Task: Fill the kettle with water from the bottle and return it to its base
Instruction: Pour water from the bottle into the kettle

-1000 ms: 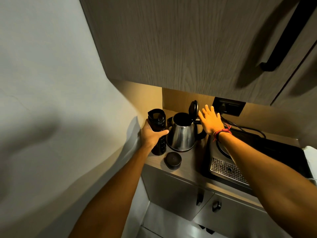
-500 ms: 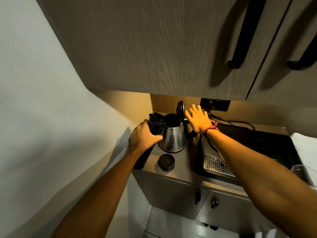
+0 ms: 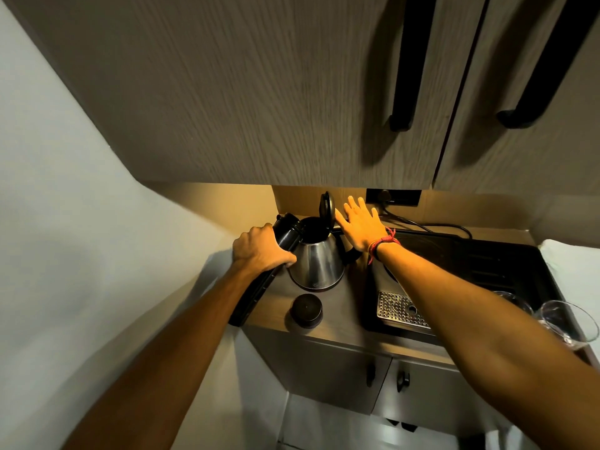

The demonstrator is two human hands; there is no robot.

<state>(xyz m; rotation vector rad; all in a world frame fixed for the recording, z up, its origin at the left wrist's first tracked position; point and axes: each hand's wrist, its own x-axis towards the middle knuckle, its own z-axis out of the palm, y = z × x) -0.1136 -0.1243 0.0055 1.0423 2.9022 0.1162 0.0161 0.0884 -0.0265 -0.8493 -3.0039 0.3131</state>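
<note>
Kettle (image 3: pixel 316 264), shiny conical steel, black cylindrical bottle (image 3: pixel 285 237) tilted

The left hand (image 3: pixel 259 250) tips the black bottle (image 3: pixel 285 233) over the open kettle (image 3: pixel 316 263); the right hand (image 3: pixel 363 227) hovers flat beside its lid (image 3: pixel 326 204).

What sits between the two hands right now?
The steel kettle, its lid flipped up, sits between the left hand gripping the tilted bottle and the open right hand; head view.

a perforated drip tray (image 3: pixel 401 309) sat at five o'clock on the counter (image 3: pixel 344 316), two glasses (image 3: pixel 565 323) (clear, partly cropped) at four.
</note>
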